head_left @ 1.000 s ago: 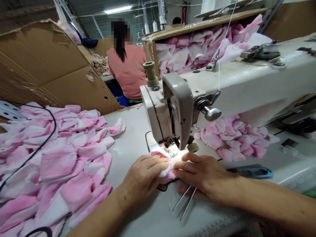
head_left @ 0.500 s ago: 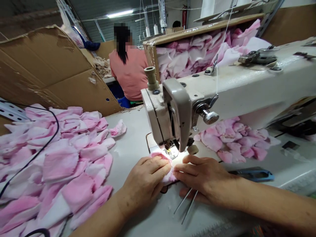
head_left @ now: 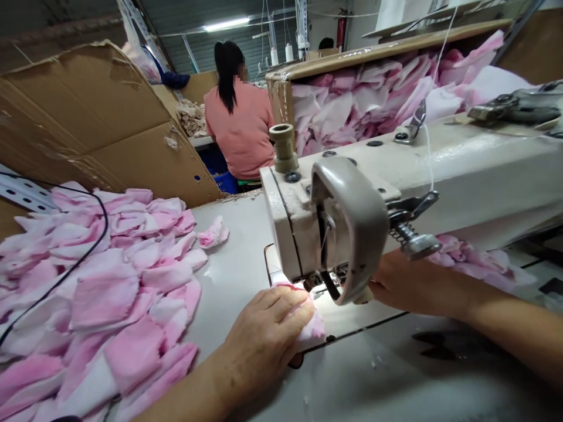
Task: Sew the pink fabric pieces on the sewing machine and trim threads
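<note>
My left hand (head_left: pixel 275 322) presses a small pink and white fabric piece (head_left: pixel 313 328) onto the sewing machine bed, its fingers closed over the cloth close to the lit needle area. The sewing machine head (head_left: pixel 285 228) stands just beyond that hand. My right hand (head_left: pixel 407 287) reaches in behind the machine's grey guard (head_left: pixel 372 223), to the right of the needle. Its fingertips are hidden there, so what they touch or hold does not show. Close by lies a pile of pink fabric pieces (head_left: pixel 484 264) under the machine arm.
A large heap of pink and white pieces (head_left: pixel 105 293) covers the table's left side, with a black cable (head_left: pixel 83 258) across it. A dark pointed object (head_left: pixel 440 346) lies blurred near my right forearm. Behind stand a cardboard box (head_left: pixel 279 105) full of fabric and a seated person (head_left: pixel 240 129).
My right hand has left the fabric and moved right and forward behind the guard. The tweezers under it no longer show. My left hand stays on the fabric; the view has shifted slightly.
</note>
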